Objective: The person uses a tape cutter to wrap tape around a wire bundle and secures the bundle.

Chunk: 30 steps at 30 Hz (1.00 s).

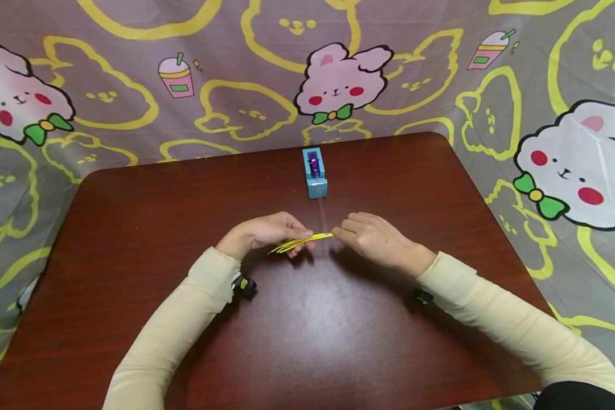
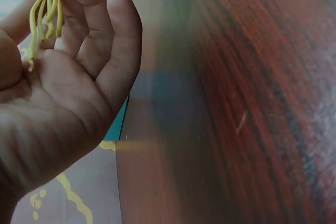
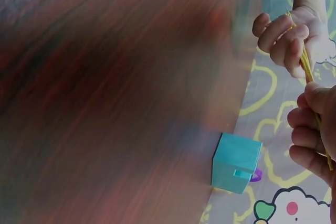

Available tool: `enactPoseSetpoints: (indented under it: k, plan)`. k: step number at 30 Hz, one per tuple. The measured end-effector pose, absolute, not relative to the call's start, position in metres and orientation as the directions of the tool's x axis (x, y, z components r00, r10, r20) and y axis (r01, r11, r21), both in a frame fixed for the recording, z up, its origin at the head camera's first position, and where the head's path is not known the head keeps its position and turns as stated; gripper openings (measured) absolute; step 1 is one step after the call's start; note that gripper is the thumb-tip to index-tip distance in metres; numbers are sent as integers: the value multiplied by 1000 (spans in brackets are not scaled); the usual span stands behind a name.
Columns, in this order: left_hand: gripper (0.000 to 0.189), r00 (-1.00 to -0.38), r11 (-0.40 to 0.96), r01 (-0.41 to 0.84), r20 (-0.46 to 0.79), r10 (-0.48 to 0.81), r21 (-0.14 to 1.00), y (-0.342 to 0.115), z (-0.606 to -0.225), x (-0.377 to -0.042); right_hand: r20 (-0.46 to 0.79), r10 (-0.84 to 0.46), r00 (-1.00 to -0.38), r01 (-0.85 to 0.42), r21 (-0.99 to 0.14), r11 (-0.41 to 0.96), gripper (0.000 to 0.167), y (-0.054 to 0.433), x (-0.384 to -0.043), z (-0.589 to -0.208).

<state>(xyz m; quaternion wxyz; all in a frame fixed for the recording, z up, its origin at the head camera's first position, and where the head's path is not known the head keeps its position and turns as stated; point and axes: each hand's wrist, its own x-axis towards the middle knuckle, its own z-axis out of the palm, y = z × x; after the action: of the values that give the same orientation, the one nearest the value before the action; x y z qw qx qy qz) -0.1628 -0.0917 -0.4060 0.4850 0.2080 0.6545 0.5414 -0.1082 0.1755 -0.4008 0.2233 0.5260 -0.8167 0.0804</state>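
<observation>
With curled fingers, my left hand (image 1: 274, 229) and right hand (image 1: 373, 238) are pinching a slim bundle of thin yellow strands (image 1: 289, 246), holding it above the glossy, red-brown, wood-grained worktop (image 1: 133, 239).

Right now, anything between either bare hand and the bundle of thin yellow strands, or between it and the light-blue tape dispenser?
First, no: the left hand and right hand both hold the yellow strands. Second, only a faint pale streak runs toward the dispenser; can't tell whether clear tape or reflection.
</observation>
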Motion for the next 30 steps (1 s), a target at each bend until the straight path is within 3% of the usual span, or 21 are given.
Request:
enactPoseSetpoints:
  k: [15,20,24,30]
  plan:
    - [30,-595,334,-103,-327,734,937,-91,-404,-160,468,-804,-367,-902,31,430,15,176,-115,-394]
    - [26,-659,347,-82,-312,684,934,-90,-401,-157,469,-750,-467,-882,-181,436,17,176,-119,-393]
    - [23,-694,343,-23,-262,671,939,-90,-401,-155,389,-731,-561,-817,-401,414,15,175,-124,-390]
    - [19,-741,340,134,-134,658,931,-90,-402,-148,139,-701,-699,-532,-756,381,10,176,-140,-389]
